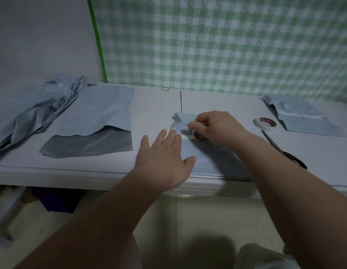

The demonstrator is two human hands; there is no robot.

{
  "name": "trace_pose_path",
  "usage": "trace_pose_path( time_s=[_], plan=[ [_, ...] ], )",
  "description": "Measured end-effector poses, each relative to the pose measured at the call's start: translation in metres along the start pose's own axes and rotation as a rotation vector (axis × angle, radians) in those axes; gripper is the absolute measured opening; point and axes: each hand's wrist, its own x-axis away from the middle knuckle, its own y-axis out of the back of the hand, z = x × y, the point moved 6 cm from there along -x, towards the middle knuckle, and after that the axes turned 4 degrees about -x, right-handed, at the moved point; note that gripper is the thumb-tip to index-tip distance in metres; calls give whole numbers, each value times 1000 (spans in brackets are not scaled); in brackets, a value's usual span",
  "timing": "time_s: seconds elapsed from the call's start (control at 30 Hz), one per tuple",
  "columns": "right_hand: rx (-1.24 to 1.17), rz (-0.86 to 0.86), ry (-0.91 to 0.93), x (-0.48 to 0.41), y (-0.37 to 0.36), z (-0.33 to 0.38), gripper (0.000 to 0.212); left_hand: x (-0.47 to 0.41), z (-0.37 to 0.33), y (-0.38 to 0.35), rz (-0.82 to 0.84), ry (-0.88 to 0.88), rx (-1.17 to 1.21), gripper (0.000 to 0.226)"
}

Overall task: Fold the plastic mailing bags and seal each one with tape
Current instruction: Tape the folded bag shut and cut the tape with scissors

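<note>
Head view is showing the right hand [213, 126] pinching a small tape roll [200, 136] over the folded grey plastic mailing bag [205, 152] on the white counter [153, 105], while the left hand [163, 158], fingers spread, is pressing it flat; easing off is risking the fold springing open and the tape wrinkling.

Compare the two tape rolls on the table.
The tape roll by the scissors lies flat and untouched, its whole ring showing. The tape roll under the right hand is mostly hidden, gripped by the right hand against the folded bag. Both show red-printed cores.
</note>
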Motion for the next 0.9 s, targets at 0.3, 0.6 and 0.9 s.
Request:
trace_pose_path(
  time_s=[0.3,0.6,0.9],
  plan=[
    [101,-112,70,9,-10,13,32,-14,-19,13,-55,-17,34,67],
    [-110,-242,77,25,-13,-8,44,-14,-22,-3,-67,-25,73,73],
    [-692,-295,-134,38,-1,-46,19,-14,-22,-5,-37,11,71,74]
  ],
)
